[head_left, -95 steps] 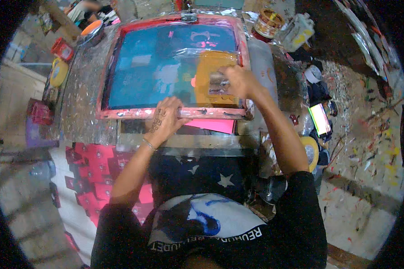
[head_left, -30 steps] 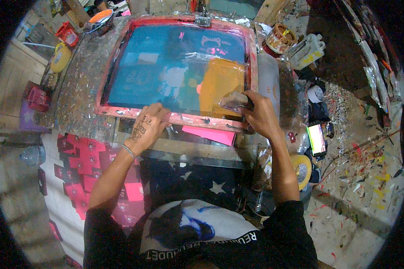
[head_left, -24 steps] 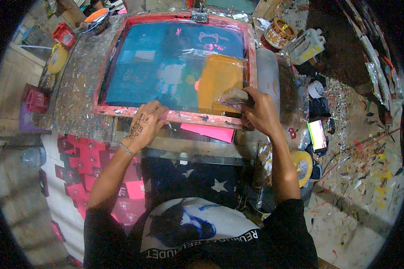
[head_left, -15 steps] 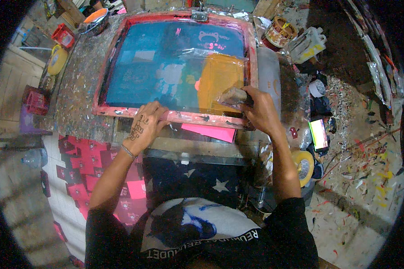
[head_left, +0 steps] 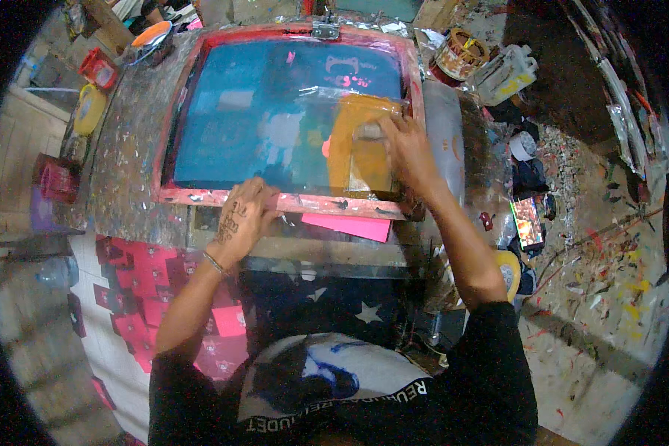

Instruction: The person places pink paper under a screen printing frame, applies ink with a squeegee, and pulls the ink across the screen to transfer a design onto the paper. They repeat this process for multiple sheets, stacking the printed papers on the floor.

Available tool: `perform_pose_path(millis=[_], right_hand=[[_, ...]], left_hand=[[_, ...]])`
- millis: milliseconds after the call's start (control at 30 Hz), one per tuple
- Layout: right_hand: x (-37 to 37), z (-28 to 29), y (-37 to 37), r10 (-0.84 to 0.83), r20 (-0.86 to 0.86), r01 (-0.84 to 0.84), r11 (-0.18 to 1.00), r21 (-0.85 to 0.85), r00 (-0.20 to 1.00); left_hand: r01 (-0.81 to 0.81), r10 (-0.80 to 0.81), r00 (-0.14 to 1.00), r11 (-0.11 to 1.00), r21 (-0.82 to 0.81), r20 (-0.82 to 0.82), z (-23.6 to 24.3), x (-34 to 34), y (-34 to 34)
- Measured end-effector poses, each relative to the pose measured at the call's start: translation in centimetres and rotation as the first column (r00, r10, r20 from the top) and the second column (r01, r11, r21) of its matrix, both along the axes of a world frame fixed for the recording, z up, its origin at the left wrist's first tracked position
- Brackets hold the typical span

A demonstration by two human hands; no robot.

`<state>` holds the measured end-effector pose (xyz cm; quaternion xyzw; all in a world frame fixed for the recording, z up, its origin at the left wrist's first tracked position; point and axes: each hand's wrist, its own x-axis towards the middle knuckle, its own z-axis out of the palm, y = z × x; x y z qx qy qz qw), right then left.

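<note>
A silk-screen printing frame (head_left: 290, 196) with pinkish-red, paint-worn edges lies on the worktable. Its mesh (head_left: 227, 141) is mostly blue, with an orange-brown patch at the right. My left hand (head_left: 245, 215) grips the near edge of the frame, fingers over the rim and thumb lower down. On the orange patch, my right hand (head_left: 405, 152) holds a small squeegee (head_left: 369, 132) against the mesh; its lower edge is partly hidden. Just nearer lies a paler rectangle (head_left: 370, 172) within the orange. A bright pink sheet (head_left: 349, 226) sticks out from under the frame's near edge.
A metal hinge clamp (head_left: 325, 30) holds the frame's far side. Beyond its right corner stand a paint-smeared tub (head_left: 461, 56) and a white jug (head_left: 507, 73). A lit phone (head_left: 528, 223) and a tape roll (head_left: 508, 271) are at the right. Pink printed pieces (head_left: 137, 297) lie lower left.
My right hand has moved the squeegee away from me, from the near right corner up the orange patch. My left hand stays on the frame's edge.
</note>
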<state>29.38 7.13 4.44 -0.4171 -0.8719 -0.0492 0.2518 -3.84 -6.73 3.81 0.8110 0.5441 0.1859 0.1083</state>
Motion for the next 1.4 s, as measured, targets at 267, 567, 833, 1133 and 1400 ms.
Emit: perform_pose_path(millis=[267, 567, 833, 1133, 1400], right_hand=[[0.1, 2.7, 9.0, 0.003, 0.013, 0.001, 0.963, -0.271, 1.0], [1.4, 0.0, 6.0, 0.104, 0.004, -0.1, 0.961, -0.257, 0.995], [-0.6, 3.9, -7.8, 0.011, 0.046, 0.009, 0.91, -0.414, 0.999], [-0.8, 7.6, -8.8, 0.049, -0.003, -0.048, 0.99, 0.132, 0.999], [-1.4, 26.5, -0.2, -0.228, -0.034, 0.229, 0.973, 0.028, 0.973]], left_hand=[[-0.029, 0.029, 1.0, 1.0, 0.01, 0.003, -0.1, -0.2, -0.2], [-0.016, 0.018, 0.999, 0.999, -0.045, 0.047, 0.9, 0.6, 0.0], [0.008, -0.008, 1.0, 1.0, -0.023, 0.017, 0.2, 0.1, 0.2], [0.001, 0.011, 0.995, 0.993, -0.12, 0.098, 8.8, -2.0, 2.7], [-0.277, 0.023, 0.83, 0.883, 0.378, 0.557, 10.7, 9.9, 2.3]])
